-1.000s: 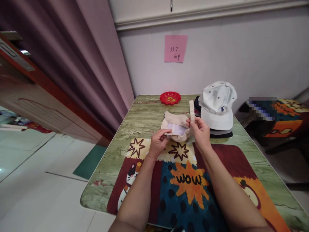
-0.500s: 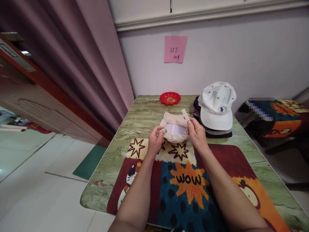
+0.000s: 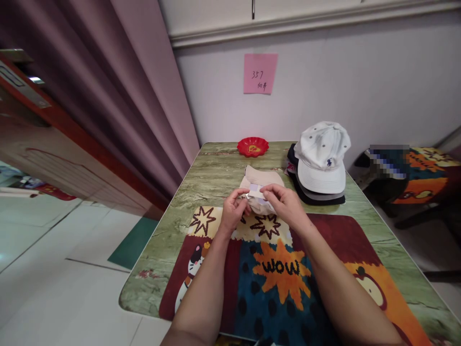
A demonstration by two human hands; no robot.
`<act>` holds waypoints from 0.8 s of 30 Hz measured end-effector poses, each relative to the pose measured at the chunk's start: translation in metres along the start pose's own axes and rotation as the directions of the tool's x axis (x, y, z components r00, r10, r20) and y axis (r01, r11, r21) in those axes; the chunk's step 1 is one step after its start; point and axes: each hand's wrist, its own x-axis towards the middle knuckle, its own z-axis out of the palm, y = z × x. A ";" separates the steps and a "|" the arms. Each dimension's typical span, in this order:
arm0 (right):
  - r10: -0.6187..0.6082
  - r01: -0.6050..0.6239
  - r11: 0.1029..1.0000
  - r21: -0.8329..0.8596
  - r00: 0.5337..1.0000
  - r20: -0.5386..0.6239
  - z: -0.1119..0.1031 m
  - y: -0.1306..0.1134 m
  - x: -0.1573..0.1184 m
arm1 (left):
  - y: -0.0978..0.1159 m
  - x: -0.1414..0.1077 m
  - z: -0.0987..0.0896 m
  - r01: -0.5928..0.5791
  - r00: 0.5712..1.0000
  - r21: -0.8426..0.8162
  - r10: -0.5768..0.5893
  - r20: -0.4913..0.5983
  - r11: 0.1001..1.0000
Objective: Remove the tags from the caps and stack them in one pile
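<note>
A beige cap (image 3: 265,178) lies upside down at the top edge of the patterned mat, its brim toward the wall and its pale lilac inside partly showing. My left hand (image 3: 236,209) is closed on the left end of the cap's back strap, where a small buckle shows. Across the cap's opening runs the light strap (image 3: 256,194), and my right hand (image 3: 283,202) pinches its other end between thumb and fingers. My fingers cover part of the cap's rear edge.
A stack of caps stands at the right, with a white cap (image 3: 321,161) on top. Near the wall sits a red scalloped dish (image 3: 252,147). The patterned mat (image 3: 284,269) lies under my forearms on the green table (image 3: 158,262). A curtain hangs at the left.
My right hand has moved left, bringing the loose strap end from the cap's right side across the opening to near my left hand. My left hand has barely moved.
</note>
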 end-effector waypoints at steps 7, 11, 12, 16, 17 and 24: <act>0.021 0.024 0.943 -0.332 0.991 0.130 0.001 -0.001 0.001 | -0.001 0.001 0.004 0.036 0.996 0.023 -0.034 -0.082 0.999; 0.057 0.100 0.853 -0.513 0.958 0.281 0.003 0.002 0.001 | -0.005 0.003 0.003 0.026 0.983 0.055 -0.015 -0.184 0.998; 0.059 0.120 0.816 -0.565 0.956 0.288 0.005 0.004 0.001 | -0.006 0.004 0.002 0.028 0.978 0.065 -0.014 -0.207 0.998; 0.034 0.109 0.684 -0.721 0.983 0.181 0.016 0.018 0.002 | -0.009 0.005 0.003 0.025 0.962 0.096 0.003 -0.273 0.995; 0.018 0.092 0.681 -0.726 0.990 0.143 0.019 0.022 0.002 | -0.010 0.006 0.003 0.021 0.961 0.101 0.009 -0.278 0.995; -0.032 0.087 0.949 -0.303 0.983 0.183 0.012 0.035 0.008 | -0.007 0.005 -0.001 -0.028 0.965 0.133 0.061 -0.253 0.991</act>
